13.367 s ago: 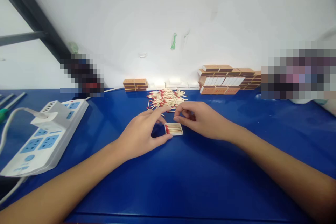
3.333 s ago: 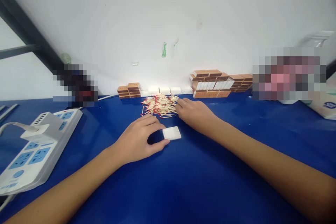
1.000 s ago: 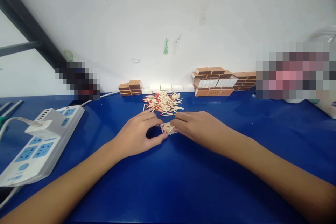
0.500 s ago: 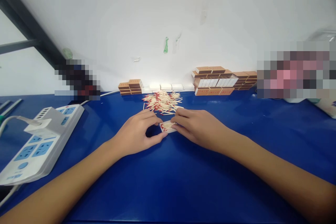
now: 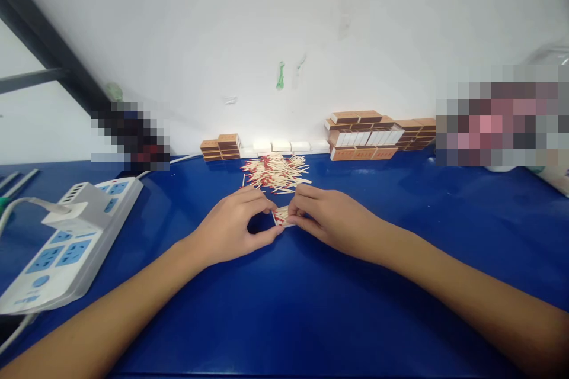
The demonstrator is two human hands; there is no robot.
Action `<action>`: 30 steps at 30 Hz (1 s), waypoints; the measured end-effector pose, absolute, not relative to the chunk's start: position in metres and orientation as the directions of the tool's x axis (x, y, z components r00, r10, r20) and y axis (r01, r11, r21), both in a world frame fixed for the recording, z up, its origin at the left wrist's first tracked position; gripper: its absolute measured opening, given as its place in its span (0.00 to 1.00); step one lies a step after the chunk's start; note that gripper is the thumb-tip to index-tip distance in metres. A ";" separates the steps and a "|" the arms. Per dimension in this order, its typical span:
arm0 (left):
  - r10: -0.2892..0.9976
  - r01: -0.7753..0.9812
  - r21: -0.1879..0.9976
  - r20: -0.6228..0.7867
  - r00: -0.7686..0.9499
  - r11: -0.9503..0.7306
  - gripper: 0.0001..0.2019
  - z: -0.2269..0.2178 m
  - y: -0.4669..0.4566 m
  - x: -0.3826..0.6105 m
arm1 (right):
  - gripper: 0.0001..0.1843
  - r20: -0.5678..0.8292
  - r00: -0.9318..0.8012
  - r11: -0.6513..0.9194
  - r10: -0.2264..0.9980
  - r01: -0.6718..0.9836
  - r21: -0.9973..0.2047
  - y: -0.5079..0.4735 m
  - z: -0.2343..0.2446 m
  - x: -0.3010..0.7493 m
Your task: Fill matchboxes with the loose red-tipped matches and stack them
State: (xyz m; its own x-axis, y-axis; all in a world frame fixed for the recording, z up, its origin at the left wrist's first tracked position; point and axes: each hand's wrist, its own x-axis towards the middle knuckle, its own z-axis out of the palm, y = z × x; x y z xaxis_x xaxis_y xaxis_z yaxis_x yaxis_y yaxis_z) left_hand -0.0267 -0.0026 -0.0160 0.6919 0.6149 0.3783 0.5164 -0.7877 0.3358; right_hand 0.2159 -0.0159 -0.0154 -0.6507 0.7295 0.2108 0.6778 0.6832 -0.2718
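Observation:
A small white matchbox tray [image 5: 274, 217] lies on the blue table in front of me, with red-tipped matches [image 5: 281, 215] in it. My left hand [image 5: 233, 220] grips the tray's left end between thumb and fingers. Over the tray's right part, my right hand [image 5: 333, 213] has its thumb and fingers closed on matches; the fingertips and that end of the tray are partly hidden. Just beyond the tray is a loose heap of matches [image 5: 276, 172], their heads pointing in various directions.
Brown matchboxes [image 5: 221, 147] stand in a low stack by the wall, left of several white trays [image 5: 281, 146]. A larger matchbox stack [image 5: 364, 153] stands to the right. A power strip [image 5: 95, 260] with a plugged-in adapter [image 5: 77, 207] lies at the left. Blurred items are at both sides.
My right hand's fingertips have shifted slightly left over the tray, and the matches inside lie a little differently. My left hand keeps its grip on the tray.

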 end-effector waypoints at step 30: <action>0.632 0.537 0.334 0.380 0.675 -0.774 0.09 -0.016 -0.001 -0.028 | 0.05 0.255 -0.514 0.563 0.819 0.635 -0.529 -0.011 -0.008 0.220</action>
State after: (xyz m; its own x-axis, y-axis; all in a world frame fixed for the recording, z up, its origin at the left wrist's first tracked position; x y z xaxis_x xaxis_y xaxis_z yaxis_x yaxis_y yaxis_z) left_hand -0.0281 -0.0008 -0.0158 0.6749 0.6323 0.3804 0.5374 -0.7744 0.3338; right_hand 0.2197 -0.0110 -0.0078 -0.5143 0.8188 0.2552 0.6347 0.5635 -0.5288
